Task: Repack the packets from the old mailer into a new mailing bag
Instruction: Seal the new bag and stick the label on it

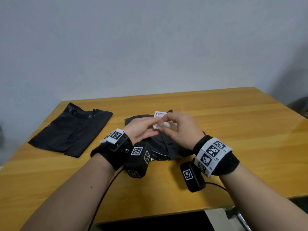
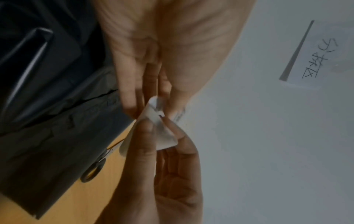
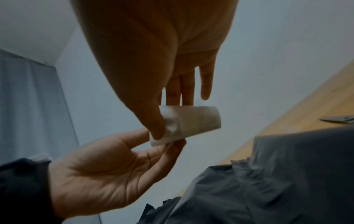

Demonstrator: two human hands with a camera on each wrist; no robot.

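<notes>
Old mailer (image 1: 166, 147), the crumpled grey one, is lying flat on the worktop (image 1: 233, 130) right under my hands, so I'll use it as the landmark. Just above it both hands meet on a small curled white slip (image 1: 162, 125), looks like a peeled label. My right hand (image 1: 180, 129) has it pinched between thumb and fingers (image 3: 159, 121), the other fingers sticking out loosely. My left hand (image 1: 141, 129) pinches the same slip's near end with thumb and fingers (image 2: 132, 97). A white printed label (image 1: 160, 114) sits at the mailer's far edge. The new mailing bag (image 1: 71, 129), shiny black and flat, lies well off to the mailer's left. From the left wrist view I can make out scissors (image 2: 93, 169) just beside the mailer's far edge, half tucked under it.
</notes>
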